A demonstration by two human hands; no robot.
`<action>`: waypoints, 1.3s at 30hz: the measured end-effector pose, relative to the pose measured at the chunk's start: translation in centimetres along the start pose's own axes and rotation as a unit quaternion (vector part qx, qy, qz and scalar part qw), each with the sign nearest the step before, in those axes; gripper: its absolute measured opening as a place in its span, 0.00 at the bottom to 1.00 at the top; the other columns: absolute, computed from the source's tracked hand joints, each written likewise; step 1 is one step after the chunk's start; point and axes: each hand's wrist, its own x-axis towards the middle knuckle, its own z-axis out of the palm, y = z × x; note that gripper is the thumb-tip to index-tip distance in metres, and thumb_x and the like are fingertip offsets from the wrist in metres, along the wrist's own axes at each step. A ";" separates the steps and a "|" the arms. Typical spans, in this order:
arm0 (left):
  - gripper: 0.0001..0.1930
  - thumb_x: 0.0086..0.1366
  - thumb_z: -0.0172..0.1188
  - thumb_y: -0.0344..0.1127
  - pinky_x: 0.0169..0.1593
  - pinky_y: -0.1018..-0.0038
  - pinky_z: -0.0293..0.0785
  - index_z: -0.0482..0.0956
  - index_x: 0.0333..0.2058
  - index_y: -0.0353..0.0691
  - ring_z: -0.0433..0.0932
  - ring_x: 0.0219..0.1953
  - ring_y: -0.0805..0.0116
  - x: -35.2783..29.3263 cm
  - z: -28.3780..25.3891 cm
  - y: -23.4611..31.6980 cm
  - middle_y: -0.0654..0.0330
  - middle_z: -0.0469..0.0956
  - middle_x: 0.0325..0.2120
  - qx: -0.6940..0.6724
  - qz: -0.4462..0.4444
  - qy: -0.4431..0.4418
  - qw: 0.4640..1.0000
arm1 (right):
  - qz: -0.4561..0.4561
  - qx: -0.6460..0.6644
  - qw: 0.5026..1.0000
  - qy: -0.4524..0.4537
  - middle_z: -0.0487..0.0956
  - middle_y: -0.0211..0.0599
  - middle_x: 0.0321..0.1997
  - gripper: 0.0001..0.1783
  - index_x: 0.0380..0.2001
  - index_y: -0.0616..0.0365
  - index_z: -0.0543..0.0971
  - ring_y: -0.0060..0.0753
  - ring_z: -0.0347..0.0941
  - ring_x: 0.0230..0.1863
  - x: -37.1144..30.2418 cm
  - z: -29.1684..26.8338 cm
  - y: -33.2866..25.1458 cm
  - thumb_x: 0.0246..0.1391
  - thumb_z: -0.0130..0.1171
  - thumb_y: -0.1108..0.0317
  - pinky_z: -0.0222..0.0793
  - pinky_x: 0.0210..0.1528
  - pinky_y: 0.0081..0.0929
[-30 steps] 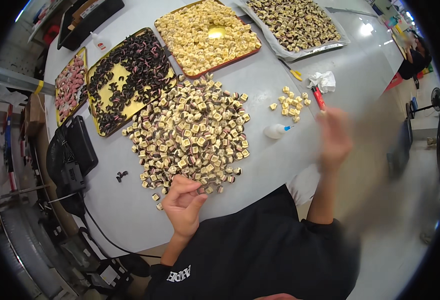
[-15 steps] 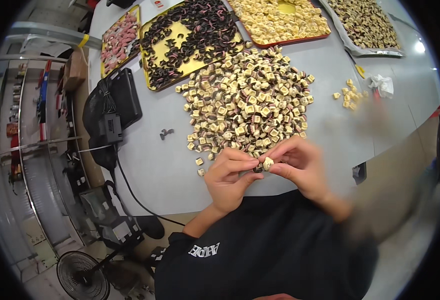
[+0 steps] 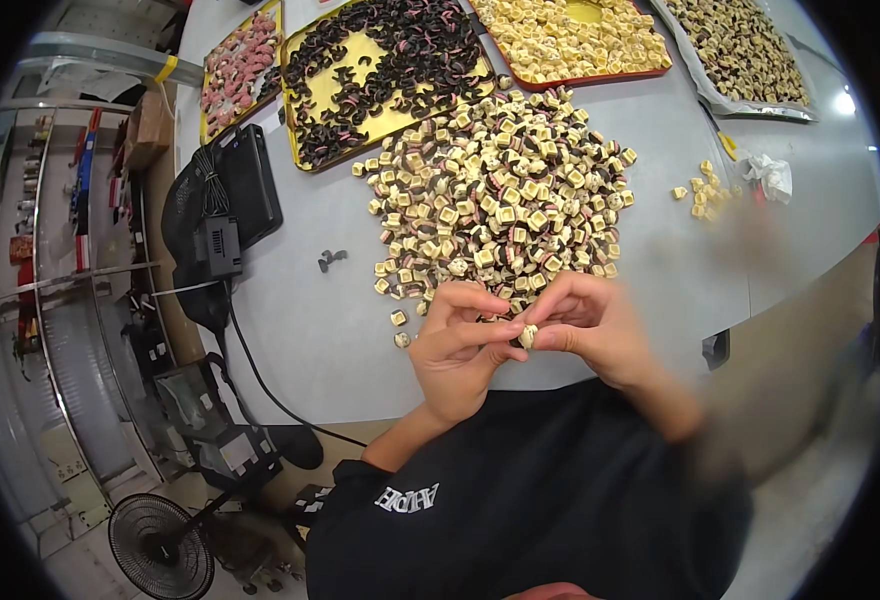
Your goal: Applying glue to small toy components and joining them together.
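My left hand (image 3: 460,352) and my right hand (image 3: 592,335) meet just in front of a large heap (image 3: 500,200) of small cream, black and pink pieces. Between their fingertips is a small rounded cream-and-dark piece (image 3: 528,337). My right thumb and forefinger pinch its right side. The left thumb and fingers close on its left side and hide its darker part. Most pieces in the heap are little cream squares with a hollow face and dark or pink sides. Two loose pieces (image 3: 398,318) lie left of my left hand.
Along the far side stand trays of pink-and-white pieces (image 3: 206,122), black curved pieces (image 3: 358,65), cream squares (image 3: 572,35) and finished-looking mixed pieces (image 3: 735,50). Loose cream squares (image 3: 702,190) lie by a crumpled white tissue (image 3: 772,178). A black device (image 3: 250,185) with cables sits left.
My fingers have drawn closer together around the piece, and its dark part, visible before, is now mostly covered. The view has shifted slightly.
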 end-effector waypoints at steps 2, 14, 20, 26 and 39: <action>0.14 0.42 0.66 0.21 0.41 0.73 0.68 0.80 0.32 0.40 0.66 0.39 0.65 0.4 0.2 -0.3 0.58 0.69 0.38 0.010 0.018 -0.012 1.000 | 0.007 0.020 1.000 -0.008 0.75 0.43 0.37 0.10 0.32 0.65 0.72 0.28 0.73 0.39 0.1 -0.5 0.0 0.44 0.59 0.79 0.69 0.45 0.25; 0.15 0.49 0.65 0.43 0.39 0.70 0.64 0.78 0.30 0.39 0.65 0.37 0.62 1.0 1.6 -0.6 0.58 0.69 0.34 0.168 0.100 0.039 0.980 | 0.021 0.037 0.997 -0.066 0.73 0.39 0.45 0.18 0.45 0.67 0.71 0.26 0.68 0.48 0.5 -2.6 -0.7 0.48 0.56 0.78 0.63 0.52 0.24; 0.15 0.56 0.58 0.47 0.39 0.71 0.60 0.75 0.28 0.39 0.64 0.35 0.63 1.6 2.9 -0.2 0.57 0.67 0.31 0.172 0.115 0.073 0.976 | -0.044 0.201 0.977 -0.048 0.74 0.41 0.42 0.15 0.42 0.67 0.72 0.30 0.69 0.46 0.5 -3.6 -0.8 0.49 0.54 0.78 0.65 0.49 0.25; 0.14 0.58 0.56 0.45 0.38 0.72 0.59 0.75 0.26 0.39 0.64 0.34 0.64 1.4 2.7 0.2 0.58 0.66 0.29 0.163 0.101 0.078 0.978 | -0.154 0.130 0.977 -0.068 0.73 0.45 0.41 0.13 0.41 0.67 0.71 0.33 0.70 0.45 0.2 -4.5 -0.2 0.50 0.52 0.78 0.66 0.46 0.26; 0.05 0.54 0.58 0.34 0.38 0.70 0.64 0.78 0.27 0.39 0.67 0.33 0.62 0.8 -1.2 1.4 0.56 0.70 0.31 0.260 0.109 0.084 0.956 | -0.374 -0.445 0.792 0.188 0.76 0.43 0.41 0.15 0.37 0.64 0.76 0.36 0.73 0.40 2.0 -2.4 -0.8 0.41 0.57 0.84 0.68 0.42 0.26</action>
